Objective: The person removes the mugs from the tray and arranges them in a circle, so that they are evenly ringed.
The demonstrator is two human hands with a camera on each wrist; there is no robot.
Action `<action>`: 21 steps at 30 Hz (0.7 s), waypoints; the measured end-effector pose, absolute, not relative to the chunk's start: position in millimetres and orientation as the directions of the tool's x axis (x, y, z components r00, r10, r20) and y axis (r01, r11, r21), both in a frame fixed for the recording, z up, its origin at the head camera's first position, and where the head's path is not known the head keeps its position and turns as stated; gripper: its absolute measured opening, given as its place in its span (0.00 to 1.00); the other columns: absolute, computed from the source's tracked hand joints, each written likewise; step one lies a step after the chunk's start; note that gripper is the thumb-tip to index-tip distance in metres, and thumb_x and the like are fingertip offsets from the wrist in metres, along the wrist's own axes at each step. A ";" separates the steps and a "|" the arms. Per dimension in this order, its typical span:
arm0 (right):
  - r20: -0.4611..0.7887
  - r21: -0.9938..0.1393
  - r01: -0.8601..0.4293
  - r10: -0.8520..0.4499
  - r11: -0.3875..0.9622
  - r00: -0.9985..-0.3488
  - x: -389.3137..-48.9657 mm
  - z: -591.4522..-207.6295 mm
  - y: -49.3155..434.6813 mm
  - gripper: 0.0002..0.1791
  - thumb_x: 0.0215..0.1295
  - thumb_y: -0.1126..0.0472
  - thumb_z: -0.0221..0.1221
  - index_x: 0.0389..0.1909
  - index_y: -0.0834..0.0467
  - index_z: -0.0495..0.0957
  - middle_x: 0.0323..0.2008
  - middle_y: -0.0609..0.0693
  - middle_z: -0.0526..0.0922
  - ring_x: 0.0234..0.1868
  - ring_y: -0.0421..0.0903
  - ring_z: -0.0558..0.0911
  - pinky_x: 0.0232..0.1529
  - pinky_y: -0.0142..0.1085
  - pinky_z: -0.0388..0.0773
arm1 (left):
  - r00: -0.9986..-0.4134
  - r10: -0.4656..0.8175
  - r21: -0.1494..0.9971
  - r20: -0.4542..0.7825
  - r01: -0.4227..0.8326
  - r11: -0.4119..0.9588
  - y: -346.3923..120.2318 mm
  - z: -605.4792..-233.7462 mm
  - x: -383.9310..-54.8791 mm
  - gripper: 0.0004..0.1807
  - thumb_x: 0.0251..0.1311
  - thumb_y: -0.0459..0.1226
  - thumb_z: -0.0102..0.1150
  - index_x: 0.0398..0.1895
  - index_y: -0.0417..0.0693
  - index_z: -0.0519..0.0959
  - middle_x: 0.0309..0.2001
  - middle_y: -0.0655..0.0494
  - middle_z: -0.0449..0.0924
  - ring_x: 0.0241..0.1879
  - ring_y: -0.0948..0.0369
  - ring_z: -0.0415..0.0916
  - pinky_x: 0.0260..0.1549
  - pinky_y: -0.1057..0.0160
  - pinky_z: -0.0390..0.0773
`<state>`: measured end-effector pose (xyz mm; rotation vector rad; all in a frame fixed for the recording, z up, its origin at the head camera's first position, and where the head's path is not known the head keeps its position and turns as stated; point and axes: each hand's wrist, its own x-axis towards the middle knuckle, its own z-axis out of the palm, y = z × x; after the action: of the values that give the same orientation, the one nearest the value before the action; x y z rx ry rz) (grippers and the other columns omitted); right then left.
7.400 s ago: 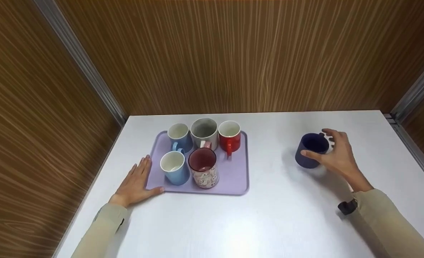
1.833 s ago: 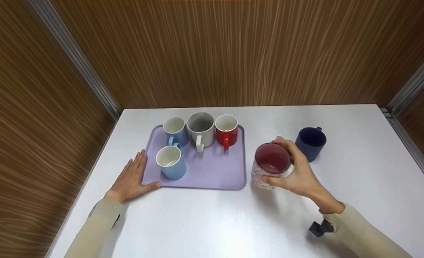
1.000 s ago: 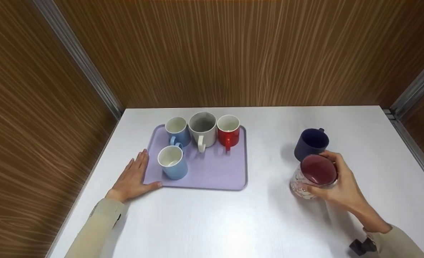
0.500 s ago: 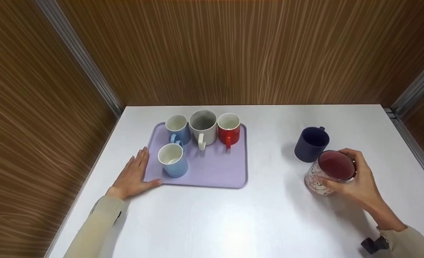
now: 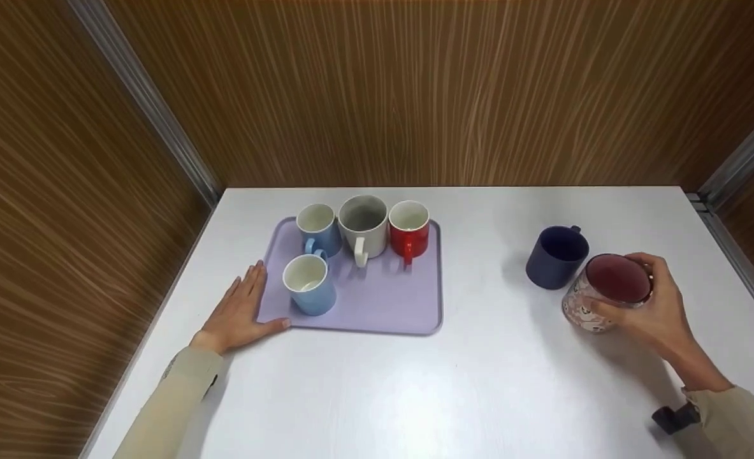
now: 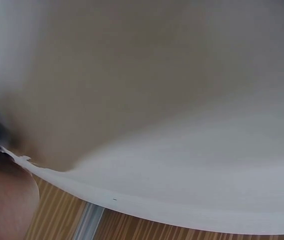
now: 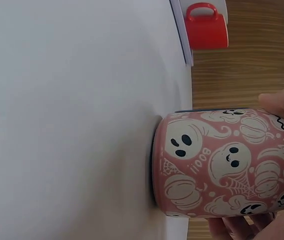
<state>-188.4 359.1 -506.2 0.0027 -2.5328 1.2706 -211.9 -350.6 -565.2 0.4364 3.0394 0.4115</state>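
Note:
My right hand (image 5: pixel 660 312) grips a pink mug (image 5: pixel 590 309) with a ghost-and-pumpkin pattern and a maroon inside, thumb on its near side. In the right wrist view the base of this patterned mug (image 7: pixel 226 165) is at or just over the table; I cannot tell whether it touches. A navy mug (image 5: pixel 547 266) stands upright close to its left. My left hand (image 5: pixel 239 315) lies flat, fingers along the left edge of a lilac tray (image 5: pixel 392 309) and thumb at its front corner. Its fingers are out of the left wrist view, which shows mostly blurred sleeve and table.
On the tray stand a light blue mug (image 5: pixel 315 298) in front, and behind it another blue mug (image 5: pixel 331 241), a large off-white mug (image 5: pixel 375 239) and a red mug (image 5: pixel 417 243). Wood-grain panels (image 5: pixel 453 95) rise behind the white table (image 5: pixel 377 395) and at its sides.
The right hand has released the navy mug on the table, lifted the patterned mug off the tray and carried it right, beside the navy one. The left hand has stayed by the tray.

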 end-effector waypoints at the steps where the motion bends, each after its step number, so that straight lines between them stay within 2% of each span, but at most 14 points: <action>1: 0.265 -0.784 -0.128 0.141 0.608 -0.954 -190.1 -506.2 360.5 0.54 0.45 0.66 0.84 0.71 0.63 0.64 0.59 0.49 0.73 0.55 0.31 0.71 0.50 0.19 0.68 | -0.960 0.282 0.268 -0.004 0.270 0.925 -350.3 -564.9 -211.9 0.71 0.60 0.73 0.61 0.87 0.34 0.40 0.88 0.39 0.38 0.87 0.43 0.38 0.85 0.41 0.43; 8: 0.231 -0.788 -0.083 0.168 0.610 -0.958 -200.2 -505.1 368.0 0.54 0.47 0.62 0.85 0.72 0.62 0.63 0.61 0.53 0.72 0.57 0.37 0.70 0.50 0.22 0.68 | -0.959 0.285 0.268 -0.002 0.274 0.924 -349.5 -562.5 -212.1 0.71 0.60 0.73 0.61 0.87 0.35 0.40 0.88 0.40 0.37 0.87 0.43 0.38 0.85 0.41 0.42; 15: 0.199 -0.785 -0.045 0.181 0.618 -0.963 -207.1 -503.8 370.9 0.55 0.48 0.57 0.85 0.73 0.60 0.62 0.63 0.53 0.71 0.57 0.36 0.69 0.49 0.23 0.68 | -0.959 0.283 0.273 0.000 0.272 0.923 -349.0 -562.6 -210.6 0.71 0.60 0.73 0.62 0.87 0.35 0.41 0.88 0.40 0.38 0.87 0.43 0.38 0.85 0.41 0.43; 21: 0.193 -0.786 -0.038 0.188 0.617 -0.963 -212.8 -504.2 374.2 0.55 0.49 0.58 0.84 0.74 0.61 0.62 0.62 0.52 0.72 0.57 0.35 0.70 0.50 0.23 0.69 | -0.960 0.281 0.271 0.000 0.270 0.924 -350.2 -564.5 -210.3 0.71 0.60 0.72 0.62 0.87 0.35 0.41 0.88 0.40 0.38 0.87 0.44 0.38 0.85 0.41 0.43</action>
<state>-212.8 374.2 -504.2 -0.1226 -2.5864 1.2665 -210.3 -350.2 -564.5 0.4363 3.0427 0.4204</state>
